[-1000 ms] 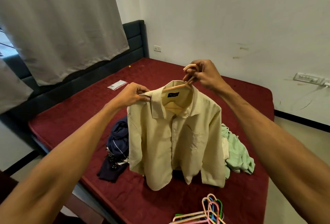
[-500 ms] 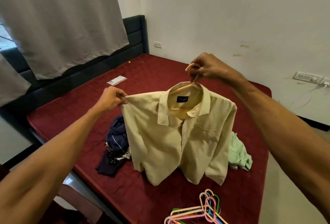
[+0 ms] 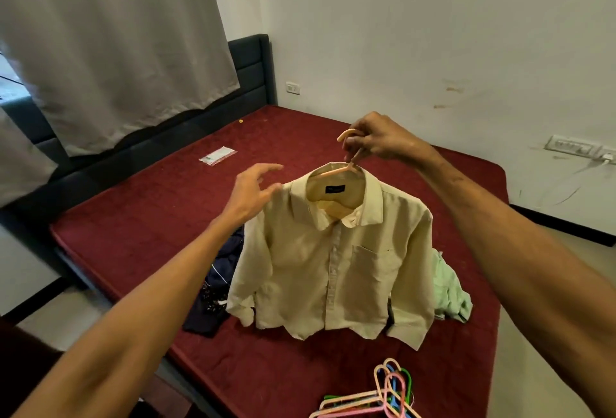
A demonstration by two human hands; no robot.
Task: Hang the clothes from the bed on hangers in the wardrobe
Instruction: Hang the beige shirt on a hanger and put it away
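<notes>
White walls (image 3: 433,34) and a grey curtain (image 3: 116,50) stand behind a bed (image 3: 133,217) with a dark red cover. Above it the right hand (image 3: 376,142) pinches the neck of a peach hanger (image 3: 333,171), and a pale yellow shirt (image 3: 333,267) hangs from it. The left hand (image 3: 253,190) hovers at the shirt's 10 o'clock, fingers loosely spread and holding nothing. Dark clothes (image 3: 216,284) lie at its 8 o'clock, a green garment (image 3: 450,291) at 4 o'clock and spare hangers (image 3: 376,397) at 6 o'clock. With the collar open and only one pinch steadying it, a swing on the way to the wardrobe could probably slide a shoulder off the hanger.
</notes>
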